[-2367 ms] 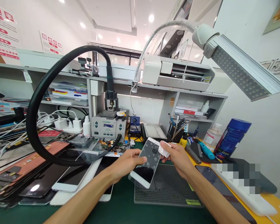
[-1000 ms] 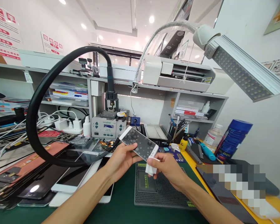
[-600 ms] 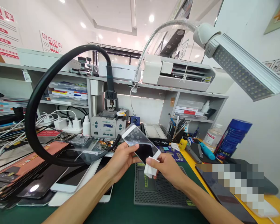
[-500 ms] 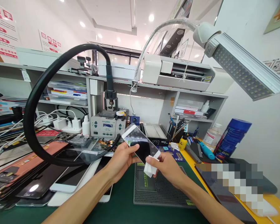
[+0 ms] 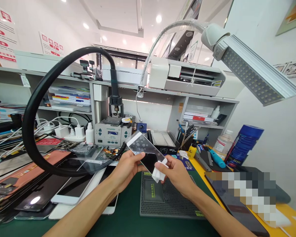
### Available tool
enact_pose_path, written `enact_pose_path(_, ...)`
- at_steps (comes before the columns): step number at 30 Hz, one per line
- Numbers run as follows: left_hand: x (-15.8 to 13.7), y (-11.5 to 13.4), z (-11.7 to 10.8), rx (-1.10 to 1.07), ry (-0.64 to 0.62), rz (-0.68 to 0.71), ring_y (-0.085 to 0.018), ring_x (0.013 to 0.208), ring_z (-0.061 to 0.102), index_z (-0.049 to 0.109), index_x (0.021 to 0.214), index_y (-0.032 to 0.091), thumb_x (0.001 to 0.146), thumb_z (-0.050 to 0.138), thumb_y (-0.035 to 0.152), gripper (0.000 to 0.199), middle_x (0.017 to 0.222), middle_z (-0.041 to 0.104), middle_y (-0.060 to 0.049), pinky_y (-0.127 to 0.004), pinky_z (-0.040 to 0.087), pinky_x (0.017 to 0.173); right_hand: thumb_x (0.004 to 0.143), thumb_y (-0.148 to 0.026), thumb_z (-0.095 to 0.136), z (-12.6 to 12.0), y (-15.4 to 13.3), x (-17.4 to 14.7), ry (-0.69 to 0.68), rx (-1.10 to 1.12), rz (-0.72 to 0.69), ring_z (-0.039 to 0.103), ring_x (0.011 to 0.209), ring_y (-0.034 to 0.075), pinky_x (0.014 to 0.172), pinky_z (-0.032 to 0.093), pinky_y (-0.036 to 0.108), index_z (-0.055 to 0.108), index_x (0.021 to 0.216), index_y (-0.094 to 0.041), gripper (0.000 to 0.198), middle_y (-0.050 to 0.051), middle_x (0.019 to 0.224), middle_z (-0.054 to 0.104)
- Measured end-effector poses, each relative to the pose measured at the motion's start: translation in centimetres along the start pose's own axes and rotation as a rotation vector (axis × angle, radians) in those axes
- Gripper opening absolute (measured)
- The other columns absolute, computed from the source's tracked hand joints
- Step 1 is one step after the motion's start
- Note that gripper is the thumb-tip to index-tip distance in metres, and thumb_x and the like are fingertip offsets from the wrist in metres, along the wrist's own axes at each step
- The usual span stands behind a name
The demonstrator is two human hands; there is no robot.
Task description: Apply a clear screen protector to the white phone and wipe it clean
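A white-framed smartphone (image 5: 149, 152) is held tilted above the mat, its dark, spotted glass facing me. My left hand (image 5: 130, 164) grips its left edge, thumb lying on the glass and fingers behind. Between the thumb and fingers of my right hand (image 5: 174, 171) is a folded white wipe (image 5: 158, 174), pressed against the phone's lower right end. Whether the right fingers also touch the phone itself I cannot tell. Below both hands lies a dark perforated work mat (image 5: 172, 202) on the green tabletop (image 5: 128, 223).
Several phones and screens (image 5: 71, 187) lie at the left. A hot air station (image 5: 111, 131) with a looping black hose (image 5: 27, 108) stands behind. On the right are a yellow bottle (image 5: 191, 151), a clear bottle (image 5: 223, 141) and a dark tablet-like panel (image 5: 233, 204). An LED lamp (image 5: 259, 72) hangs above.
The wipe and my right hand have shifted slightly up along the phone's lower end. The phone has tilted a little, and the whole view has drifted slightly. Both grips stay the same.
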State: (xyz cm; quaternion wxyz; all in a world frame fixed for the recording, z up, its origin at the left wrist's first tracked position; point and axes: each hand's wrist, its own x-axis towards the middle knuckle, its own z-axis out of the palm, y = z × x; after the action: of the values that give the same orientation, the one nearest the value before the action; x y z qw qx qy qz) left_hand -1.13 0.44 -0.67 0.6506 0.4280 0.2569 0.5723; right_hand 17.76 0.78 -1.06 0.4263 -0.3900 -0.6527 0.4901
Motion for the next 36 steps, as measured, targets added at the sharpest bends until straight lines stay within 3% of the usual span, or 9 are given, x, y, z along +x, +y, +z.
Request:
enact_pose_path(11, 0.3, 0.0, -0.1, 0.0, 0.066, 0.005, -0.026, 0.092, 0.068, 0.067, 0.103, 0.013, 0.08, 0.071, 0.022, 0.025, 0.106, 0.072, -0.014, -0.039, 0.057, 0.078, 0.086, -0.057, 0.055, -0.4, -0.9, -0.2, -0.046, -0.136, -0.107, 0.057, 0.061, 0.016, 0.053, 0.05, 0.026, 0.065, 0.075, -0.018, 0.042, 0.002, 0.07, 0.062)
enact_pose_path(20, 0.4, -0.1, -0.4, -0.021, 0.095, 0.0, -0.023, 0.088, 0.068, 0.065, 0.108, 0.015, 0.08, 0.072, 0.027, 0.032, 0.103, 0.072, -0.011, -0.034, 0.055, 0.075, 0.09, -0.056, 0.05, -0.5, -1.3, -0.9, -0.251, -0.19, -0.066, 0.062, 0.061, 0.016, 0.056, 0.05, 0.025, 0.068, 0.08, -0.017, 0.044, 0.005, 0.077, 0.069)
enact_pose_path(27, 0.1, -0.1, -0.1, 0.018, 0.049, -0.068, -0.022, 0.086, 0.067, 0.066, 0.109, 0.015, 0.084, 0.067, 0.031, 0.029, 0.101, 0.072, -0.01, -0.029, 0.051, 0.07, 0.09, -0.056, 0.051, 0.4, -1.3, -1.5, -0.407, -0.138, 0.01, 0.068, 0.071, 0.02, 0.055, 0.05, 0.024, 0.066, 0.083, -0.016, 0.043, 0.005, 0.075, 0.066)
enact_pose_path(30, 0.0, -0.2, 0.0, 0.035, 0.025, -0.067, -0.021, 0.093, 0.066, 0.067, 0.107, 0.017, 0.085, 0.066, 0.031, 0.027, 0.104, 0.072, -0.008, -0.027, 0.049, 0.075, 0.089, -0.056, 0.053, 0.8, -1.1, -1.6, -0.458, -0.12, 0.051, 0.068, 0.071, 0.019, 0.055, 0.049, 0.023, 0.066, 0.084, -0.015, 0.043, 0.006, 0.078, 0.067)
enact_pose_path(33, -0.4, -0.2, 0.1, 0.048, 0.018, -0.086, -0.021, 0.097, 0.064, 0.067, 0.109, 0.019, 0.084, 0.067, 0.032, 0.029, 0.105, 0.072, -0.006, -0.029, 0.047, 0.082, 0.085, -0.056, 0.058, 0.9, -0.8, -1.6, -0.484, -0.127, 0.072, 0.067, 0.069, 0.018, 0.057, 0.05, 0.023, 0.069, 0.083, -0.015, 0.043, 0.006, 0.077, 0.069)
enact_pose_path(36, -0.7, 0.0, 0.3, 0.046, -0.039, -0.125, -0.023, 0.097, 0.064, 0.067, 0.112, 0.019, 0.084, 0.066, 0.032, 0.031, 0.106, 0.072, -0.006, -0.029, 0.046, 0.079, 0.081, -0.055, 0.064, 0.7, -0.6, -1.4, -0.455, -0.154, 0.049, 0.062, 0.06, 0.014, 0.056, 0.048, 0.022, 0.071, 0.072, -0.013, 0.043, 0.005, 0.066, 0.068)
